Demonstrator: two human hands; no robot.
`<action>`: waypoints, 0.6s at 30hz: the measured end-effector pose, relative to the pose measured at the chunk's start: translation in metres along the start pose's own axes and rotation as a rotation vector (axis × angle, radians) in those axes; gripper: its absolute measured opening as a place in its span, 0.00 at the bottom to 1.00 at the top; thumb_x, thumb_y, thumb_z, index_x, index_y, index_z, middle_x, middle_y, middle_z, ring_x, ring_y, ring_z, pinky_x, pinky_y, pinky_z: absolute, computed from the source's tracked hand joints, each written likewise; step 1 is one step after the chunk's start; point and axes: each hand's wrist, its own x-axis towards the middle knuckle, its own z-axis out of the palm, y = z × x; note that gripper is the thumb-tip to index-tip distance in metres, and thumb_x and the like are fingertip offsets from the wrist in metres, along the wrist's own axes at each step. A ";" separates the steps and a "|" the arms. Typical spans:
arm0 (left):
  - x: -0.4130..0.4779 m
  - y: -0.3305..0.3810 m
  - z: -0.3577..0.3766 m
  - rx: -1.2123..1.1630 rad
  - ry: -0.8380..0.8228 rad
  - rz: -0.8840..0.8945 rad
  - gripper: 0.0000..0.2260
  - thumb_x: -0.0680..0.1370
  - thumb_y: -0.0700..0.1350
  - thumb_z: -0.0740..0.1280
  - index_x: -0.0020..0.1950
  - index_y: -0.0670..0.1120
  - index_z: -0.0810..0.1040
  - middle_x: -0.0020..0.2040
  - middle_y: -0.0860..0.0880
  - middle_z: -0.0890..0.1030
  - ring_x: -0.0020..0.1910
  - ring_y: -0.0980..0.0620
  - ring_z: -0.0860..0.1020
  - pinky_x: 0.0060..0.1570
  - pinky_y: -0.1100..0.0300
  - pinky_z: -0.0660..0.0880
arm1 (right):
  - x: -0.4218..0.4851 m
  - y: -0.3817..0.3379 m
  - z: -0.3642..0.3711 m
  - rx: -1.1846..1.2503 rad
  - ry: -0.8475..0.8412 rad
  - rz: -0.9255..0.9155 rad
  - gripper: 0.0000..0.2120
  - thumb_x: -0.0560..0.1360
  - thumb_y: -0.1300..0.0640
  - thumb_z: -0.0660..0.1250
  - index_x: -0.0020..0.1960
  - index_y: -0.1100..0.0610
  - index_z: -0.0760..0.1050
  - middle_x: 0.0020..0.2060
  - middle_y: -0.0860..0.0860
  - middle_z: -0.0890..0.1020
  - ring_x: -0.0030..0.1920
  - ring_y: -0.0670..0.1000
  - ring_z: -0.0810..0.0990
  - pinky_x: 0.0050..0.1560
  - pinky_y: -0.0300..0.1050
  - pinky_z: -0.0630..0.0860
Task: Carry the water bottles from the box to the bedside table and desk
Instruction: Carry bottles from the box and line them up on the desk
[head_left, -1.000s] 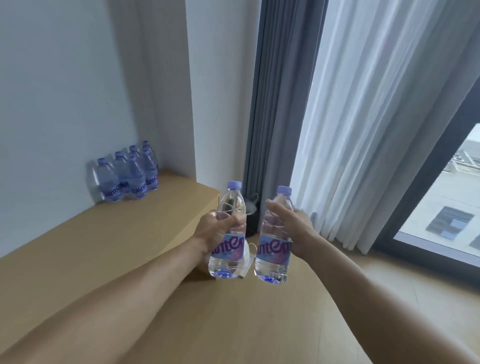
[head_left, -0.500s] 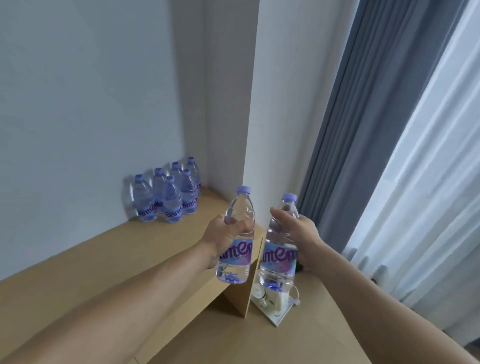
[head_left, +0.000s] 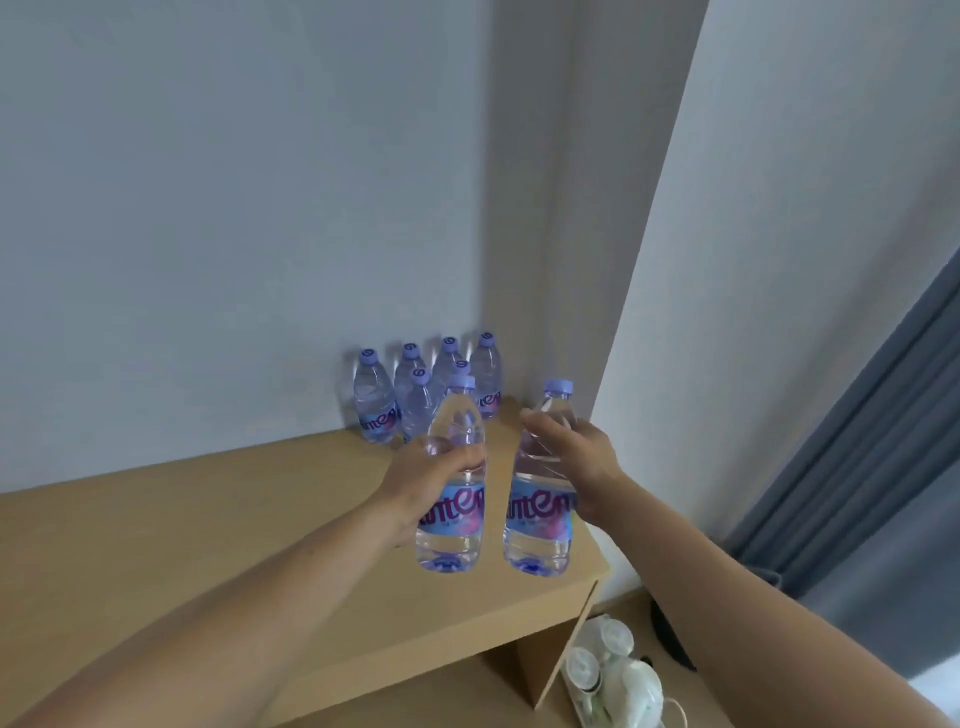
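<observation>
I hold two clear water bottles with purple caps and blue-pink labels, upright, above the wooden desk (head_left: 208, 545). My left hand (head_left: 421, 483) grips the left bottle (head_left: 454, 499) around its middle. My right hand (head_left: 576, 462) grips the right bottle (head_left: 540, 519) at its upper half. Both bottles hang over the desk's right end, near its front edge. Behind them, in the corner against the wall, stands a cluster of several similar bottles (head_left: 374, 400); the held left bottle partly hides them.
A white wall column (head_left: 753, 312) rises right of the desk. Grey curtain (head_left: 883, 467) hangs at far right. On the floor beside the desk's side panel lies a white power strip with plugs (head_left: 608, 670) and a dark object (head_left: 670, 634).
The view has swung left and closer to the desk. Both held bottles now hang over the desk's right end instead of off its edge, and the corner cluster appears much nearer.
</observation>
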 end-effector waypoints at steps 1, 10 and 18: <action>0.005 -0.001 -0.006 0.000 0.020 0.009 0.19 0.60 0.54 0.79 0.44 0.43 0.84 0.43 0.40 0.87 0.42 0.38 0.85 0.51 0.43 0.81 | 0.008 0.002 0.003 -0.014 -0.024 -0.021 0.15 0.71 0.51 0.76 0.44 0.60 0.75 0.39 0.59 0.81 0.42 0.58 0.84 0.40 0.44 0.81; 0.074 -0.019 -0.055 -0.032 0.183 0.072 0.23 0.59 0.56 0.79 0.49 0.48 0.83 0.45 0.45 0.87 0.43 0.43 0.86 0.47 0.50 0.82 | 0.101 0.024 0.025 -0.086 -0.054 -0.080 0.19 0.69 0.51 0.78 0.47 0.65 0.77 0.40 0.56 0.82 0.40 0.52 0.85 0.39 0.42 0.80; 0.135 -0.060 -0.082 0.002 0.375 0.068 0.31 0.56 0.59 0.80 0.52 0.49 0.75 0.50 0.47 0.84 0.48 0.45 0.85 0.52 0.45 0.81 | 0.181 0.060 0.019 -0.060 -0.048 -0.098 0.27 0.57 0.44 0.82 0.52 0.54 0.82 0.48 0.54 0.86 0.48 0.55 0.86 0.53 0.54 0.82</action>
